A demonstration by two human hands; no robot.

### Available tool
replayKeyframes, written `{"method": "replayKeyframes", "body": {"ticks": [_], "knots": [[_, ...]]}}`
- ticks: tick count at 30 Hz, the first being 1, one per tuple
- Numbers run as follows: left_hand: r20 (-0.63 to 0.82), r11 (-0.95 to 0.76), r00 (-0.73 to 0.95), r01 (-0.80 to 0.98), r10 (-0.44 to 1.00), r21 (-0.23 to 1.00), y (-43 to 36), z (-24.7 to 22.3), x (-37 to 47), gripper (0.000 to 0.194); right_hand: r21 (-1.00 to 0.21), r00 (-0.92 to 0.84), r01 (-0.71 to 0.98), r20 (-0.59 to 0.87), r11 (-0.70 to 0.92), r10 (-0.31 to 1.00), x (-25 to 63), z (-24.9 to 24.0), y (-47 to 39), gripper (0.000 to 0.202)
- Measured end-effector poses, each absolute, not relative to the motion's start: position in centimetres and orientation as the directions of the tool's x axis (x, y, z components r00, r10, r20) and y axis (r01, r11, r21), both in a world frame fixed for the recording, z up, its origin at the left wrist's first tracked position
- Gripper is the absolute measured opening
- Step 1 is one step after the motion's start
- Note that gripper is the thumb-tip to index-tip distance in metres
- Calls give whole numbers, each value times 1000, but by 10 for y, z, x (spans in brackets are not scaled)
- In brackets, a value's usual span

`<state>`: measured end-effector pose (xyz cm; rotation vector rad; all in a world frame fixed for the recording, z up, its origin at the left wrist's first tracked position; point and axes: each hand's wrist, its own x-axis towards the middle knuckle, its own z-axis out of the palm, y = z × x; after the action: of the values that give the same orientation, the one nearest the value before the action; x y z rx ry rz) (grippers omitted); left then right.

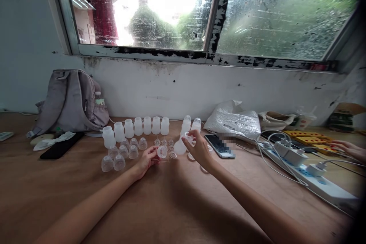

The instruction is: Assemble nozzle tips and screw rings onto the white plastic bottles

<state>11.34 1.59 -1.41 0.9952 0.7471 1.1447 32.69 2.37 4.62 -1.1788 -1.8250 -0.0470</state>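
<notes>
Just left of the silver-edged phone (219,146), a whitish ring (187,134) is pinched between thumb and fingers by the right hand (197,146). Farther left of the phone, a clear collar (162,152) is held in the fingertips of the left hand (147,161). Beyond that, farthest left of the phone, clear domes (133,151) and frosted bottles (138,126) are set out.

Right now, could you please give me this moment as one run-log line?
Left hand: holds clear round piece | Right hand: holds small white piece | Nearby: bottles, clear caps, phone
</notes>
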Motion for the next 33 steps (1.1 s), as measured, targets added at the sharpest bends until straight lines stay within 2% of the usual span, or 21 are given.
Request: {"method": "replayKeyframes", "body": {"ticks": [7,13,18,22,27,30,33], "knots": [[49,64,294,-364,954,929,15,-13,114,26,-529,-160,631,627,567,763,325,29,-6,31],[12,92,286,-347,958,933,15,-12,115,26,-659,-242,545,469,519,849,326,11,-8,61],[27,77,284,-349,958,934,15,-13,114,24,-678,-219,577,410,456,886,322,1,-11,56],[37,74,304,-344,952,936,14,-12,115,26,-561,-298,622,475,546,828,319,6,-12,47],[38,57,299,-304,953,951,12,-8,116,30,-411,-310,719,532,561,788,320,8,-13,46],[61,24,295,-275,953,961,11,-7,117,29,-287,-379,734,580,616,721,322,9,-14,38],[74,2,294,-248,953,969,10,-8,117,30,-215,-421,735,598,643,682,324,11,-14,36]]}}
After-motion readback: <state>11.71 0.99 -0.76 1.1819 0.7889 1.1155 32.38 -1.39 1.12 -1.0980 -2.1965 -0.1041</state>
